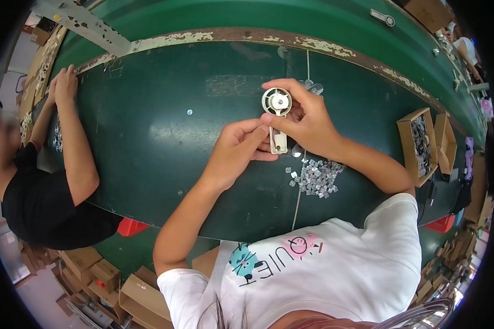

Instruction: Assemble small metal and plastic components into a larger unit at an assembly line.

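Note:
Between my two hands is a small cream-coloured handheld fan body (278, 141), with a round ring head at the top and an open handle below. My left hand (237, 147) pinches the handle from the left, thumb near its upper part. My right hand (311, 118) wraps round the ring head and neck from the right, its thumb pressed on the neck. Below it on the green table lies a pile of small clear and silvery square pieces (319, 178). Several clear rounded pieces (314, 88) show partly behind my right hand.
At the right stands a cardboard box (410, 148) of small dark parts, with another cardboard box (444, 140) beside it. A co-worker in black (44, 203) works at the left. A grey metal post (88, 30) rises at the back left. A white fan-shaped part (382, 18) lies beyond the ledge.

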A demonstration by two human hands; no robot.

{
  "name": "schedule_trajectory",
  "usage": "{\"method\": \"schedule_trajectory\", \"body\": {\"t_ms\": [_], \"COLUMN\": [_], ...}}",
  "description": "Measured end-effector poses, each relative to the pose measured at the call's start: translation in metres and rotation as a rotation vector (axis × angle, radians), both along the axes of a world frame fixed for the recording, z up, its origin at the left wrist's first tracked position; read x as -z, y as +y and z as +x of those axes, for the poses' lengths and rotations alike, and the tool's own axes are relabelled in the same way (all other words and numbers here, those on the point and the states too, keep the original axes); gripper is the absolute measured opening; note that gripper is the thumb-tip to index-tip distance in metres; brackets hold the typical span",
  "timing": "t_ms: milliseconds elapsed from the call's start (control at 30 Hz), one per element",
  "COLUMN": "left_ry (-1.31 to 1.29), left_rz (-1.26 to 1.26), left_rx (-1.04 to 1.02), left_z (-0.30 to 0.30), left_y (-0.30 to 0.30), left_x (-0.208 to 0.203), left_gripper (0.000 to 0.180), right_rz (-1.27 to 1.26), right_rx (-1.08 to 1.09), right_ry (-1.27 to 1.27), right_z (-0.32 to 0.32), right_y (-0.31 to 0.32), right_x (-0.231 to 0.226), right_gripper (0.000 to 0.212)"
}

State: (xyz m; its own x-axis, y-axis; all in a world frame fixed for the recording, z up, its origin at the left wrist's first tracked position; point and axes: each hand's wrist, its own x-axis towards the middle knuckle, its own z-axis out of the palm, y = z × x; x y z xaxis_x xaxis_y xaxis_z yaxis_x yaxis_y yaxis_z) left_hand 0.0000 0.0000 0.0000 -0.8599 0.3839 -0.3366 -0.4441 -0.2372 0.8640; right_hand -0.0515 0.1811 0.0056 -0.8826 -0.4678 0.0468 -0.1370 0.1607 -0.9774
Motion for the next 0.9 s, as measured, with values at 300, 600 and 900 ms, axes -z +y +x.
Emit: {"method": "schedule_trajectory", "body": {"t_ms": [300, 600, 900], "left_ry": [-0.004, 0.201, 0.287], "left_rz": [0.051, -0.152, -0.179], "left_rx": [-0.009, -0.022, -0.091], "left_z": [0.000, 0.006, 0.009], "left_y": [0.007, 0.012, 0.016], "left_x": [0.002, 0.009, 0.009], "left_gripper": [0.030, 0.031, 0.019], "right_rz": [0.123, 0.077, -0.314], "right_rx": [0.010, 0.066, -0.217], "right_ry": [0.175, 0.398, -0.200], "right_z": [-0.002, -0.008, -0.021], "right_y": [0.003, 0.007, 0.007], "right_x": [0.001, 0.003, -0.007], "right_gripper": [0.044, 0.048, 0.044]}}
